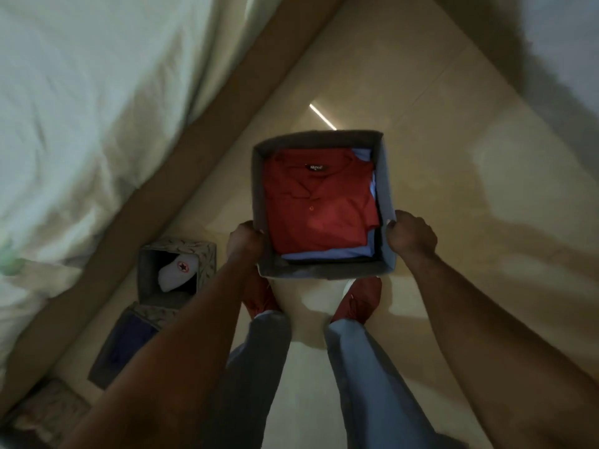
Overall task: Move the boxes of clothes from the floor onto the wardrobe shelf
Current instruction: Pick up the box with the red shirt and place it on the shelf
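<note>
Seen from above, a grey fabric box point(322, 270) of folded clothes, a red polo shirt point(319, 202) on top, is held over the tiled floor point(453, 157), left hand point(244, 243) and right hand point(411, 236) gripping its side walls.

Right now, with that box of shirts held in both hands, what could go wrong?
The box looks soft-sided, and the left hand and right hand pinch only its near corners, so it may sag or tip forward, spilling the red shirt. Two more boxes, the sock box and the dark box, sit by the person's left foot, an easy trip.
</note>
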A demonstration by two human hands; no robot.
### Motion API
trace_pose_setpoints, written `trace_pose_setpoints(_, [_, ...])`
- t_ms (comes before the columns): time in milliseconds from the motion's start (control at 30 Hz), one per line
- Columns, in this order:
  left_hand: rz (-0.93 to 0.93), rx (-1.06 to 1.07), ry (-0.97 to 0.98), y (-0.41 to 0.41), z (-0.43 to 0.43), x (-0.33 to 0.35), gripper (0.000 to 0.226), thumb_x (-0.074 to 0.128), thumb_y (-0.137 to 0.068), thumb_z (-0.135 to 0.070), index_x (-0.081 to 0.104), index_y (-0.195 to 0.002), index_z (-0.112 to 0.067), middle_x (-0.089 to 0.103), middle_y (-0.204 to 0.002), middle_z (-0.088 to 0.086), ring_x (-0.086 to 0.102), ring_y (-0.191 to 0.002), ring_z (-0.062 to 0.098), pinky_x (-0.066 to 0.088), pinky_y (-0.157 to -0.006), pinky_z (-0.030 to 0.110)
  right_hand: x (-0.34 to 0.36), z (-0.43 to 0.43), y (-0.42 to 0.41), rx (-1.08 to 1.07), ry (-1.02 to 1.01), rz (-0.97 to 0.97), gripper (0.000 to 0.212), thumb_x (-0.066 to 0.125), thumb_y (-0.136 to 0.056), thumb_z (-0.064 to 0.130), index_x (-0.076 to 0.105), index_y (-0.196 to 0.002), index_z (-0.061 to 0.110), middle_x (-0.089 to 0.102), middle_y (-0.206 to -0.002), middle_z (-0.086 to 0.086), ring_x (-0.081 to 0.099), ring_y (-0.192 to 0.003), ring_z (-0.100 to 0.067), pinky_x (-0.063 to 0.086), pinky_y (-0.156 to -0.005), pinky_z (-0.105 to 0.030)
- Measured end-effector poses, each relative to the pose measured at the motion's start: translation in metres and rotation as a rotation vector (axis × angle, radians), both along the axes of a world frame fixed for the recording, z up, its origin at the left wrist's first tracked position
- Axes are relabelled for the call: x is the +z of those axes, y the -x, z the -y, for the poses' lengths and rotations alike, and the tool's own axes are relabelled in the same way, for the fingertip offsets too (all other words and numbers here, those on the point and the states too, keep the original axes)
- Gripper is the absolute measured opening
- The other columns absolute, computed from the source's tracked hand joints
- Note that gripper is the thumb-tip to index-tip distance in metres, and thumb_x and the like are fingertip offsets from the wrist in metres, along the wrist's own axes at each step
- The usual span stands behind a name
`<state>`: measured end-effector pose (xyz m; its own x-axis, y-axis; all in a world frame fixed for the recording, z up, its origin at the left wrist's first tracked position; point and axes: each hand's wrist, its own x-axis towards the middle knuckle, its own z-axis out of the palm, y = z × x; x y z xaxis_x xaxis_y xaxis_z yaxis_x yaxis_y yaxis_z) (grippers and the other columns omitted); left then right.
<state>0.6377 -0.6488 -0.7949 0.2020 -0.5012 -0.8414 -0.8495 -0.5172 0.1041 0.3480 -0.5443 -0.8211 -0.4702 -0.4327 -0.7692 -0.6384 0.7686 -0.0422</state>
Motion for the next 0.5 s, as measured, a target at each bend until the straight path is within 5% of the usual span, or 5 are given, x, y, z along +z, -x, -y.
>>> trace_pose_setpoints(267, [-0.127,-0.089,0.113,0.033,0.012,0.206,0.025,0.046,-0.096,-0.024,0.066,-0.105,-0.011,0.067,-0.098,0.009,0.058,-0.081,0.025,0.042,-0.067,0.030,0.219,-0.029,0.023,-0.122,0.061,-0.036,0.033,0.040,-0.099,0.032,0.059,-0.119,0.015,0.065,-0.118,-0.018,0.061,-0.102,-0.041,0.039,-0.073,-0.035])
trace_pose_setpoints(500, [-0.167,-0.335,0.432,0.049,0.026,0.414,0.033,0.046,-0.098,-0.026,0.064,-0.113,-0.003,0.062,-0.117,0.024,0.061,-0.106,0.040,0.045,-0.078,0.035,0.431,-0.059,0.006,-0.320,0.251,-0.112,0.037,0.040,-0.099,0.034,0.058,-0.123,0.013,0.063,-0.125,-0.018,0.059,-0.110,-0.041,0.045,-0.082,-0.039])
